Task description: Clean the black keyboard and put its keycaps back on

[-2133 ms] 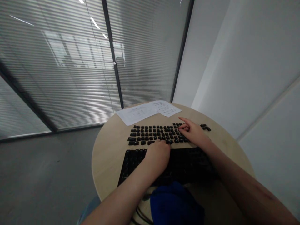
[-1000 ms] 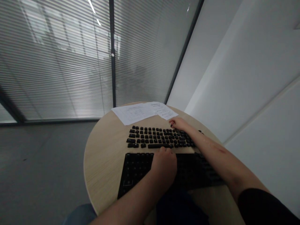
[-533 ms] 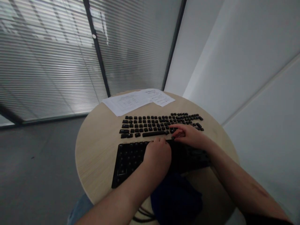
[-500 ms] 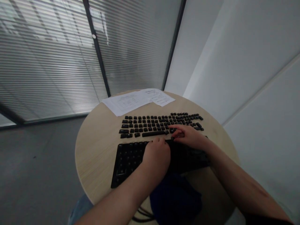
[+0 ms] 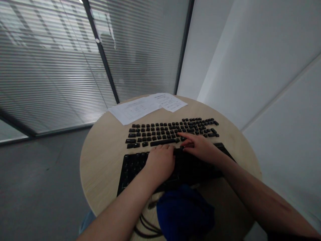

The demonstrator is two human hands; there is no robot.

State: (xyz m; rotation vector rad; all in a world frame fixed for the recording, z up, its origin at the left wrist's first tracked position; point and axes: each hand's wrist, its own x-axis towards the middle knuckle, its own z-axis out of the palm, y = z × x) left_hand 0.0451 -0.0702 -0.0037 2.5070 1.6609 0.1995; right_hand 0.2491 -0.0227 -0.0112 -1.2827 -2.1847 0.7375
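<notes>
no words or numbers could be read. the papers [image 5: 134, 109] bore lines of print, darker near the top of the right-hand sheet [image 5: 173, 103], all too small and blurred. a few keycaps [image 5: 130, 141] showed pale marks, too tiny to make out.

tabletop [image 5: 97, 170]: round, pale wood grain | printed papers [image 5: 135, 108]: flat near its far edge, overlapping | blue fabric-like item [image 5: 184, 212]: near side, shadowed | blinds [image 5: 50, 73]: slatted, dark-framed | wall [image 5: 271, 43]: white, right | floor [image 5: 55, 190]: grey, lower left
</notes>
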